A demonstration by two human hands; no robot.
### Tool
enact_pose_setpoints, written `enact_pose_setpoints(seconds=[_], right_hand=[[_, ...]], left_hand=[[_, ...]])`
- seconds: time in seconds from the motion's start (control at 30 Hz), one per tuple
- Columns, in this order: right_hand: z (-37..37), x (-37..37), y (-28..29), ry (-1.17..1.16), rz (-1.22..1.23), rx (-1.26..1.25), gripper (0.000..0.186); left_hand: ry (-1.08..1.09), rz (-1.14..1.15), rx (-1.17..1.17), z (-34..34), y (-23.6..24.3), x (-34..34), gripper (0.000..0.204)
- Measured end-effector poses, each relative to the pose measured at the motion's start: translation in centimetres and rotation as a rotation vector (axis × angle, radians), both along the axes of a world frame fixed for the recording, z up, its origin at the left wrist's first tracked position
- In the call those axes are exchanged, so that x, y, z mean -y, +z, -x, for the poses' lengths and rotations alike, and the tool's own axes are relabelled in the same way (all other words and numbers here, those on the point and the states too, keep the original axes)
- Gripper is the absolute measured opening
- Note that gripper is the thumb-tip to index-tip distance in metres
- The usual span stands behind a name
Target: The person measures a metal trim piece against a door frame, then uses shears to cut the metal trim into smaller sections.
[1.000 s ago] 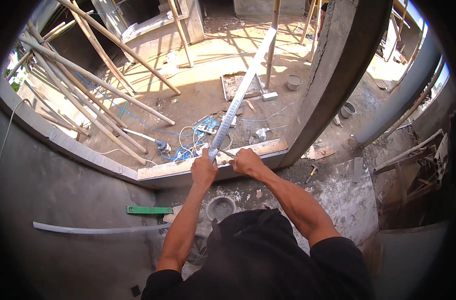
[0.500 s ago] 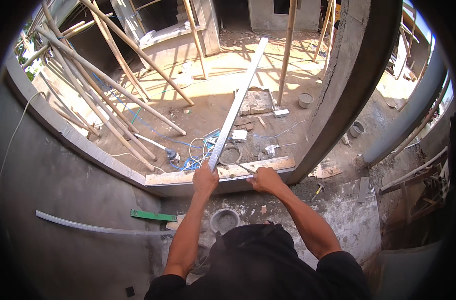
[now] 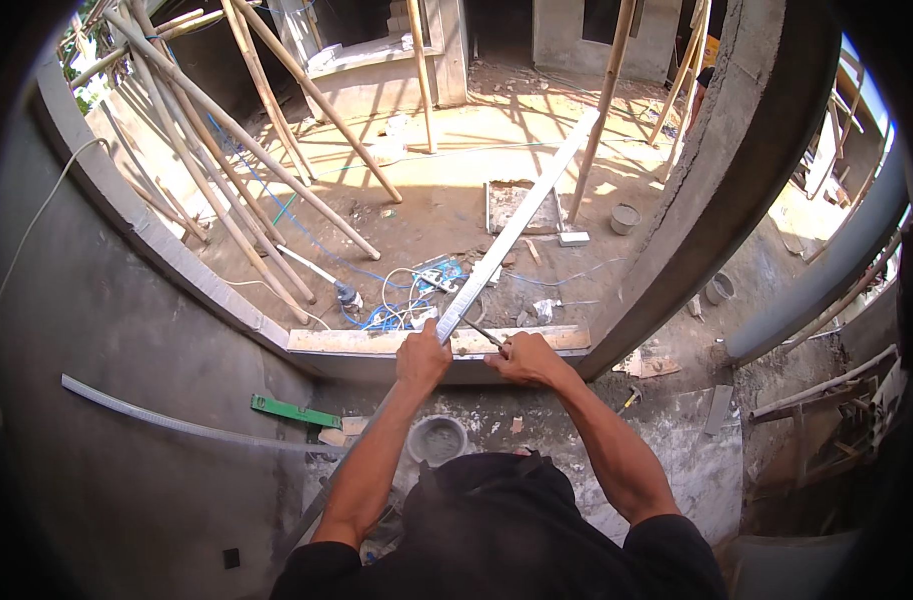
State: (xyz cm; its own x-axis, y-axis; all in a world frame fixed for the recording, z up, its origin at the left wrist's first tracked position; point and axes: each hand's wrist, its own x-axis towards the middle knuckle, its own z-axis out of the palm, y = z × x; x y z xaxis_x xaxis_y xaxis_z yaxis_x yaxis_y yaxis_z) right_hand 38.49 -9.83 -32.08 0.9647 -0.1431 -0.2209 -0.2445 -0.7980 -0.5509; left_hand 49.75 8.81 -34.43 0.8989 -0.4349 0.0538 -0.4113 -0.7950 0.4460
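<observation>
My left hand (image 3: 424, 358) is closed around a long pale metal straightedge bar (image 3: 522, 222). The bar slants from beneath my left forearm, over the window ledge (image 3: 367, 342), to the bamboo poles at the far right. My right hand (image 3: 529, 358), above the ledge's right part, grips a tool with a thin dark shaft (image 3: 485, 333). Its tip reaches the bar just beyond my left hand. Fingers cover the tool's handle, and its exact kind does not show.
A bucket (image 3: 439, 440) stands below the ledge, near a green spirit level (image 3: 295, 411). At right rises a concrete column (image 3: 677, 200); a hammer (image 3: 631, 398) lies below it. Beyond the ledge are blue cables (image 3: 382, 320) and slanting bamboo poles (image 3: 247, 130).
The bar's far end has swung right, and its near end now shows beneath my left forearm. My left hand has moved slightly right, closer to my right hand. The whole view has shifted slightly.
</observation>
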Motion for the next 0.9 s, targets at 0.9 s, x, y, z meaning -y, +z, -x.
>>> enact_pose_setpoints(seconds=[0.9], right_hand=[[-1.0, -0.6, -1.1, -0.084, 0.100, 0.072, 0.066]], left_hand=[[-0.052, -0.088, 0.043, 1.6, -0.3, 1.1, 0.034]])
